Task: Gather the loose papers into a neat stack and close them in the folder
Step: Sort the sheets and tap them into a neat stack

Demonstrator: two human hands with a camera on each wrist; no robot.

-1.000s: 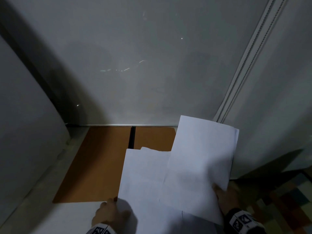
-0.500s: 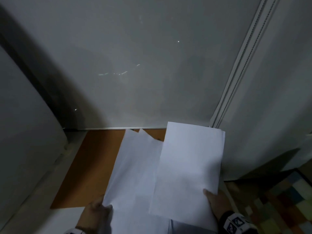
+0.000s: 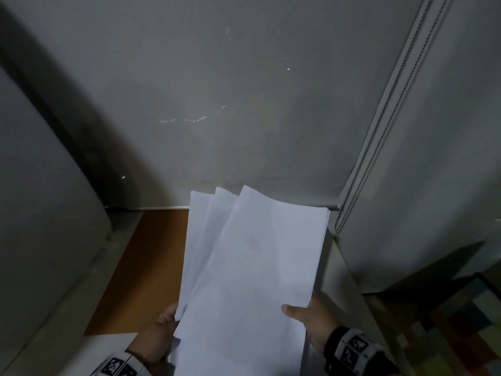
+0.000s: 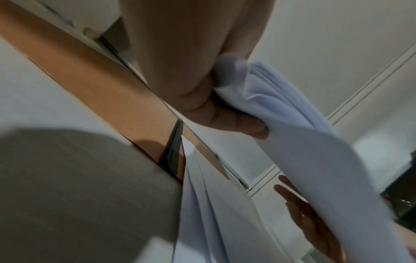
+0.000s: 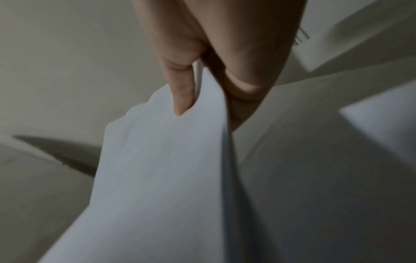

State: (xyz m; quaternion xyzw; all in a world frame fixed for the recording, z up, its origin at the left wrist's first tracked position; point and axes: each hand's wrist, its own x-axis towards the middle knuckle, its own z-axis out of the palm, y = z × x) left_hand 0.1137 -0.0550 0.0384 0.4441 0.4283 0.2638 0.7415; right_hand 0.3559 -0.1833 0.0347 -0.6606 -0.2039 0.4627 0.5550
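Observation:
White papers [image 3: 254,272] are lifted off the table, fanned at their far edge, over the open brown folder [image 3: 141,272]. My left hand [image 3: 162,324] grips the lower left edge of the sheets; the left wrist view shows its fingers [image 4: 238,124] curled round a bunch of papers [image 4: 276,92]. My right hand [image 3: 306,321] pinches the lower right corner, thumb on top. The right wrist view shows the thumb [image 5: 182,92] pressed on the papers [image 5: 162,169] with the fingers underneath. The folder's right half is hidden behind the sheets.
A grey wall rises right behind the folder. At right a white roller blind [image 3: 433,185] hangs with its bead cord [image 3: 379,126]. The pale table [image 3: 62,340] shows at left, and a patterned floor [image 3: 466,335] lies at lower right.
Both hands raised their sheets off the table and brought them together; the right-hand bundle swung left and now overlaps the left-hand sheets, covering the folder's right half.

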